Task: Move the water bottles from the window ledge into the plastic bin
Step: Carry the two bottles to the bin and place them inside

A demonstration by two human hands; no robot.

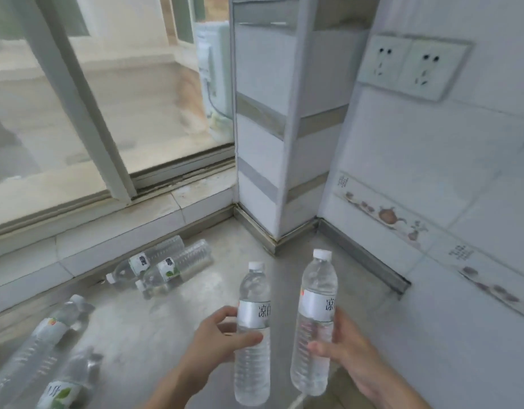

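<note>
My left hand (218, 340) grips a clear water bottle (253, 361) with a white cap and silver label, held upright above the grey ledge (166, 326). My right hand (350, 352) grips a second, similar bottle (314, 343), also upright, just to the right of the first. Two more bottles (163, 265) lie on their sides on the ledge near the window sill. At the lower left, several other bottles (45, 343) lie on the ledge. No plastic bin is in view.
A sliding window (78, 113) with a metal track runs along the far side. A tiled column (284, 143) stands in the corner. The tiled wall on the right carries two sockets (414, 66) and a decorative border.
</note>
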